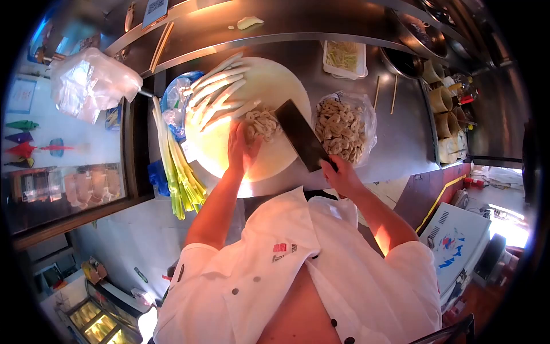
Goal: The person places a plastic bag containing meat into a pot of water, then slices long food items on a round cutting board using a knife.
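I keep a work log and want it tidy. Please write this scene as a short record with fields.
Left hand: at the slices; firm contact unclear
Right hand: grips the cleaver by its handle
Cleaver position: blade over the board's right edge
Board: round; carries the slices and long pale pieces
Right of board: clear bag with similar slices
Beyond bag: tray with thin shreds
Left of board: leeks
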